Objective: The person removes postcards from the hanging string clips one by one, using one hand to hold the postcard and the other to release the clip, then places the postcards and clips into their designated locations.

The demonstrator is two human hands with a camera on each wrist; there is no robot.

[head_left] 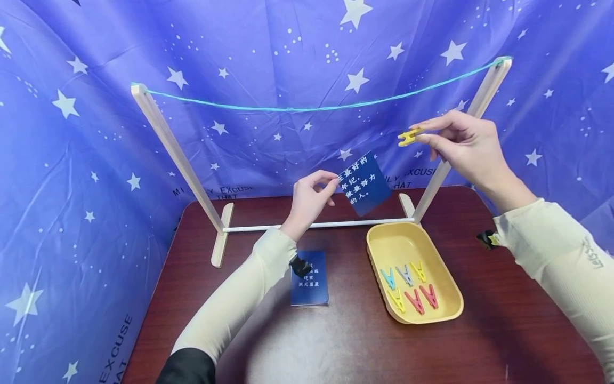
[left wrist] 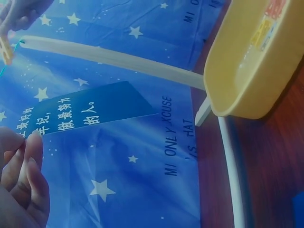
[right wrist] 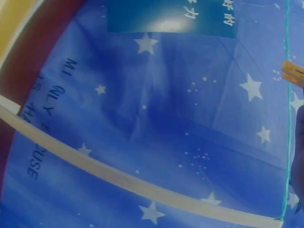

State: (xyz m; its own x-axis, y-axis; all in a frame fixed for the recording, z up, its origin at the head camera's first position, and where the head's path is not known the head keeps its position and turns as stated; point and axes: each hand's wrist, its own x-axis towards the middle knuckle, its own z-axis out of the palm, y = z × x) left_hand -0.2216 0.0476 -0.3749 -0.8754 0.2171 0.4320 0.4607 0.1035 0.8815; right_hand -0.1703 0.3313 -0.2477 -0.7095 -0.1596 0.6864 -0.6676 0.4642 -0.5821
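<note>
My left hand pinches a dark blue card with white writing by its left edge, thumb against fingers. The card is tilted and held in the air below the green string. To its right, my right hand pinches a yellow clothespin between thumb and fingertips, its jaws pointing left toward the string's middle. In the left wrist view the blue card extends from the left fingertips. The clothespin shows at the edge of the right wrist view, beside the string.
The string sags between two wooden posts, joined below by a white rod. A yellow tray with several red, yellow, blue and grey clothespins stands at right. A stack of blue cards lies on the brown table, partly behind the left wrist.
</note>
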